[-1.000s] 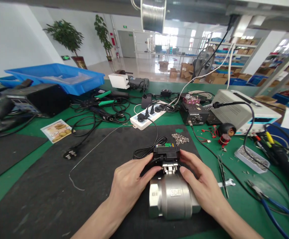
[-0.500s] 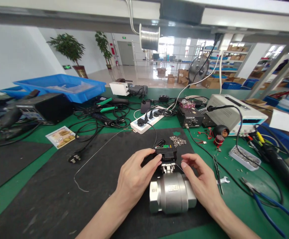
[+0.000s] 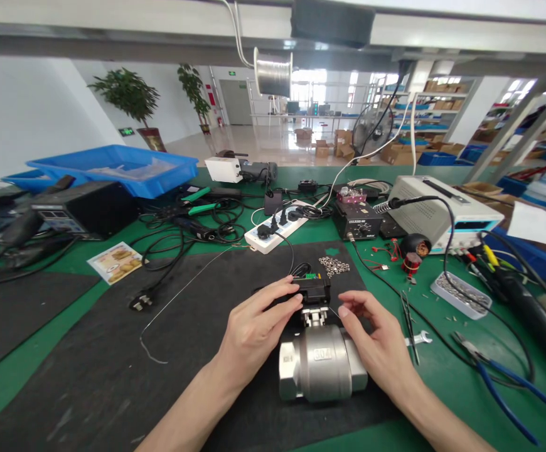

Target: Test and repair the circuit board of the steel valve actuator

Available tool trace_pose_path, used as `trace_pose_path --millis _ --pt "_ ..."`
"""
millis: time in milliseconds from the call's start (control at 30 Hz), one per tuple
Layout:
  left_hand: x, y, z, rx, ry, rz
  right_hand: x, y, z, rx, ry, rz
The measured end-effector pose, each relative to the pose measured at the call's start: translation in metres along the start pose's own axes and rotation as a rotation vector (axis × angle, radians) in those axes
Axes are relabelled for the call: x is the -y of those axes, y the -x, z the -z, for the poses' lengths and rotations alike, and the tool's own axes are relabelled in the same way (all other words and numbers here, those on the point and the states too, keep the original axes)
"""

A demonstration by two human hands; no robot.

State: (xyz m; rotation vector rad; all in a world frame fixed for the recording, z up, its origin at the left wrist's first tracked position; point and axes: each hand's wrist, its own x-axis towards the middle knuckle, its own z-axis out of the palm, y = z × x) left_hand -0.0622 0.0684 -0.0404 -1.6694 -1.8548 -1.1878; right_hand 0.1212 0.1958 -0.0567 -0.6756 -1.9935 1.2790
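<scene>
A steel ball valve marked 304 lies on the black mat, its bracket and stem pointing away from me. A black actuator housing with a green terminal block sits on the bracket. My left hand grips the left side of this housing between thumb and fingers. Just right of the bracket is my right hand, its fingers curled and thumb near the index finger. A thin metal piece shows at its fingertips, too small to name. Beyond that hand the open end of a spanner sticks out; its other end is hidden.
Small nuts lie in a heap behind the housing. Tweezers, blue-handled pliers and a tray of small parts are on the right. A power strip stands behind; a plug and thin wire lie left.
The view has shifted slightly. Both hands stay in nearly the same place, the left on the housing and the right beside the bracket.
</scene>
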Motion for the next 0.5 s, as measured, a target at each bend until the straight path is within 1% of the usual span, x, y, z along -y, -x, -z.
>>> trace_pose_path --millis 100,200,333,500 --pt "0.001 -0.001 0.002 0.001 0.008 0.018 0.002 0.001 0.002 0.005 0.023 0.016" --pt "0.004 0.006 0.003 0.02 0.019 0.029 0.003 0.002 0.004 0.01 0.04 0.034" --pt "0.006 0.017 0.004 0.048 0.065 0.01 0.003 0.001 0.004 0.01 0.041 0.037" --pt "0.002 0.017 0.01 0.084 0.099 -0.004 0.006 0.002 0.003 0.011 0.027 0.039"
